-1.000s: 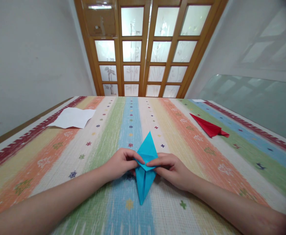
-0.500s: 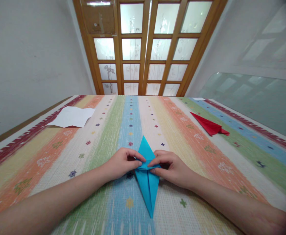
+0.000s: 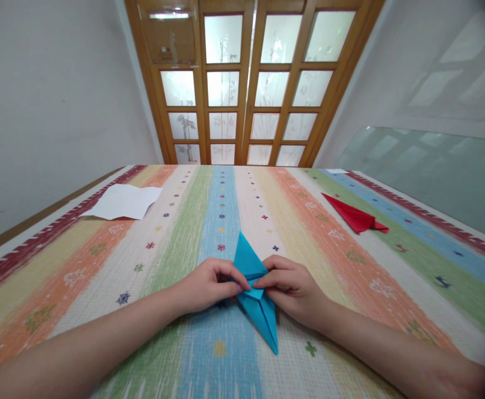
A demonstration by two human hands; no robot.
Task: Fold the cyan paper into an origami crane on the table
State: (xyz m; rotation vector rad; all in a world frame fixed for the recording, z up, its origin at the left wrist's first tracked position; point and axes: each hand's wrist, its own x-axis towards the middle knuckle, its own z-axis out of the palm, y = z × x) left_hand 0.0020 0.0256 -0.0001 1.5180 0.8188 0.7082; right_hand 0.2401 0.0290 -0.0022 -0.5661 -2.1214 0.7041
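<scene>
A folded sheet of blue origami paper [image 3: 248, 256], shaped like a long diamond, lies at the middle of the near table with a small flap across its centre. My left hand [image 3: 214, 285] pinches the paper's left side, thumb and index finger at the flap. From the right, my right hand [image 3: 294, 285] grips the other edge, its fingertips close to those of the left. The fingers cover part of the middle folds. The lower point of the paper angles towards the right.
A red folded paper [image 3: 354, 215] lies on the right of the striped tablecloth [image 3: 184, 244]. On the left is a creased white sheet [image 3: 124, 200]. A small white piece [image 3: 337, 171] lies at the far right edge, near a glass panel [image 3: 429, 172].
The blue paper has turned, its lower tip swinging right and its upper tip slightly left. Its centre flap now lies folded downwards. Both hands have stayed on it, with fingertips closer together.
</scene>
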